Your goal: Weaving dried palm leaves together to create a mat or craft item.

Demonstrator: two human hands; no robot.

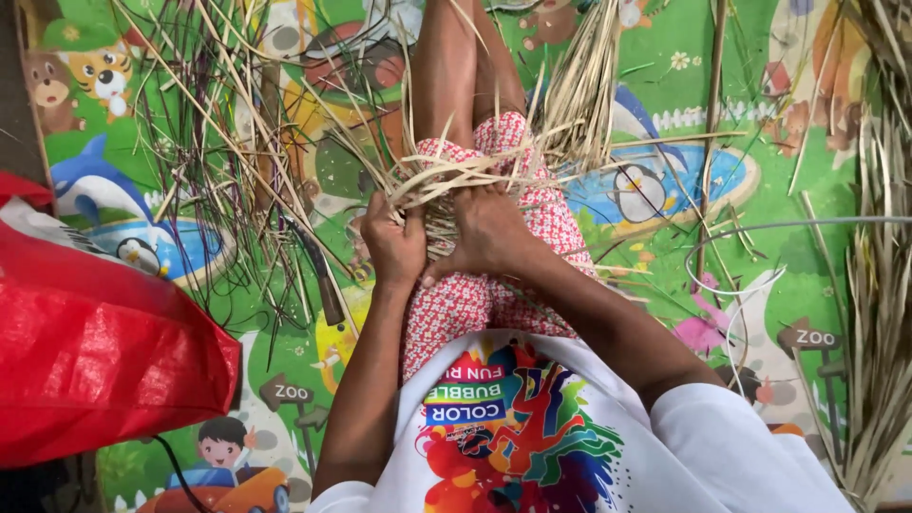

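Woven straw piece (442, 204) on my lap | left hand (394, 242) and right hand (489, 228) both clamped on it | I'd keep strands taut, pinching close to the weave.

Both hands, left (394, 242) & right (489, 231), grip woven straw strips (446, 180) on lap; knife (318, 271) beside left

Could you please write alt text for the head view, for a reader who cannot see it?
Seen from above, a seated person's left hand and right hand grip a bundle of pale dried palm-leaf strips woven over their lap. Loose strips and a knife lie on a colourful cartoon floor mat, with a red bag at the left.
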